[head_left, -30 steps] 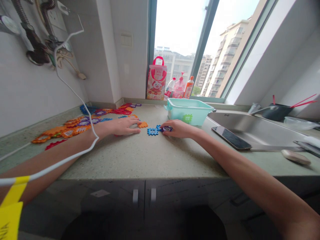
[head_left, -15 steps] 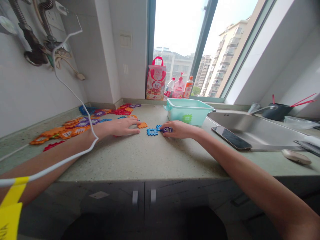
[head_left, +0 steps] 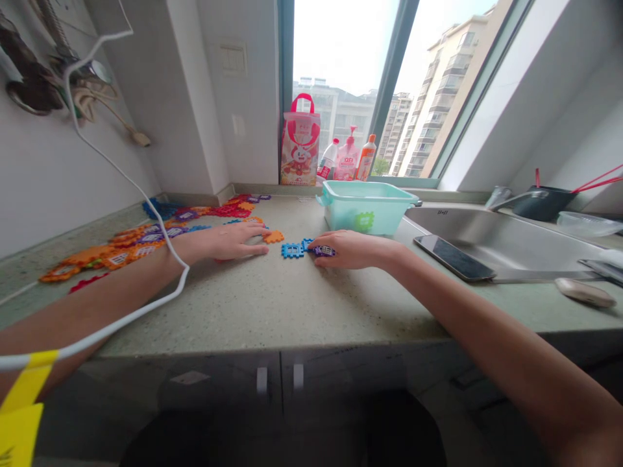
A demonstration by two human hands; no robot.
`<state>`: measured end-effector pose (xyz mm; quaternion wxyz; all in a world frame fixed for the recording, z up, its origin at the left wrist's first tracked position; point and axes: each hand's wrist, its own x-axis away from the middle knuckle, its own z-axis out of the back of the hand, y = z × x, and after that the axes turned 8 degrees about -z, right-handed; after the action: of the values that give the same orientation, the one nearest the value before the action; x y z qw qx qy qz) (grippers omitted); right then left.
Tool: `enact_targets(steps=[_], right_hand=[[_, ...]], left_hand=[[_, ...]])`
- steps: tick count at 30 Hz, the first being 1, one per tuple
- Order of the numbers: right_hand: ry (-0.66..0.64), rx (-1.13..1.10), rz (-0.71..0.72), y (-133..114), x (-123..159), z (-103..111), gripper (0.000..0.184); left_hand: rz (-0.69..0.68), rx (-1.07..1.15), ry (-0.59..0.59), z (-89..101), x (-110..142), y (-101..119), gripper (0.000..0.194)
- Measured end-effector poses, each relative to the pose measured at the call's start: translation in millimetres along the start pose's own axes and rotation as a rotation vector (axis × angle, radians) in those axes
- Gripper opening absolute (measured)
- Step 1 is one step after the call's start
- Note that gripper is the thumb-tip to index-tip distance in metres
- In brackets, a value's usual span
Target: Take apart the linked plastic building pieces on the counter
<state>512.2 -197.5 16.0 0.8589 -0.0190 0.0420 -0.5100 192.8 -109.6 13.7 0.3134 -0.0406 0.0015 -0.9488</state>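
My left hand (head_left: pixel 228 242) lies over the counter with its fingers stretched and apart, fingertips beside an orange interlocking plastic piece (head_left: pixel 273 237). A purple interlocking piece (head_left: pixel 326 251) with a window grid is under the fingers and thumb of my right hand (head_left: pixel 354 249), close to the counter. Just left of it are a blue window piece (head_left: pixel 293 251), lying flat, and a second blue piece (head_left: pixel 307 244), partly hidden by the right fingers. Whether the purple piece is joined to the blue ones I cannot tell.
Loose coloured pieces (head_left: pixel 119 258) are heaped at the left. A mint plastic basin (head_left: pixel 341 214) stands behind my right hand, and a phone (head_left: pixel 455 257) rests at the sink's (head_left: pixel 530 250) edge. A white cable (head_left: pixel 178 292) hangs across my left forearm.
The view has shifted slightly, so the counter things appear higher. The purple piece looks a little flatter under my right fingers. My left hand has hardly moved.
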Motion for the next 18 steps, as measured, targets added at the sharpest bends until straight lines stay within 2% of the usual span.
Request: enact_targets(steps=[3,10,18], right_hand=[[-0.050,-0.011,0.002,-3.5,1.9,2.9,0.037],[-0.038,0.018,0.015,3.6,-1.1,0.6,0.044],[0.006,0.002,0.028,10.8,-5.2,-1.3,0.035]], left_hand=[[0.001,-0.002,0.004,-0.7,0.0,-1.2,0.091],[0.007,0.019,0.009,-3.4,-0.6,-4.3,0.095],[0.012,-0.002,-0.001,0.2,1.1,1.9,0.091]])
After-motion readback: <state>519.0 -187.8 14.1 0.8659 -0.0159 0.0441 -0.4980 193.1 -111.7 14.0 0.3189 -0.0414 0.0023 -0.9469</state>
